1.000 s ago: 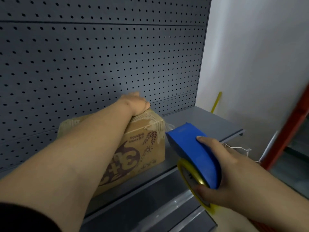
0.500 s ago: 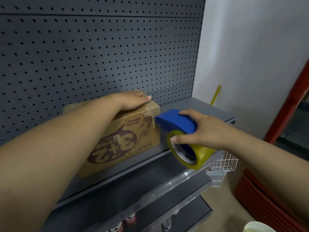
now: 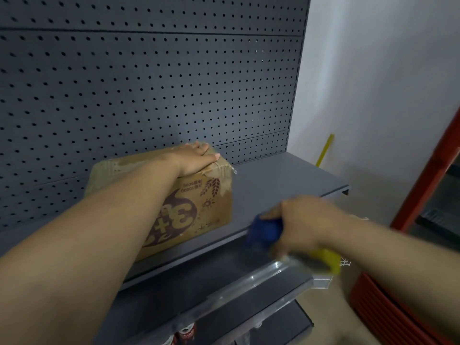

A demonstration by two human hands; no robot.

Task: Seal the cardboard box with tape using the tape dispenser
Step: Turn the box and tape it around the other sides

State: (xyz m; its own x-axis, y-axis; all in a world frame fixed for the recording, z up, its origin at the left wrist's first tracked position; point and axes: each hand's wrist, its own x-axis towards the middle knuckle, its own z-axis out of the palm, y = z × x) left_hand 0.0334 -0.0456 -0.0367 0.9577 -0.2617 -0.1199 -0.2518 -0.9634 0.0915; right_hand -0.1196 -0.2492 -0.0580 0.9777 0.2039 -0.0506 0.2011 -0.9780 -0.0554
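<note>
Head view: the box (image 3: 199, 202) is brown cardboard with a dark purple print, its figures upside down, and small wheat and sun marks near its right edge. Old tape, wrinkled and torn, crosses its top and hangs a little off the near right corner. It sits on the grey shelf (image 3: 278, 183), back against the pegboard (image 3: 149, 83), and set back from the shelf's front edge. The left hand (image 3: 196, 158) lies flat, palm down, on the right end of the top, fingers spread open and gripping nothing.

The right hand (image 3: 306, 225) is closed around the dispenser (image 3: 266, 232), blue with a yellow tape roll, both blurred. It hangs off the box, to its right and lower, at the shelf's front lip.

Right of the box the shelf is bare as far as its end. A clear strip (image 3: 249, 282) edges the shelf below.
</note>
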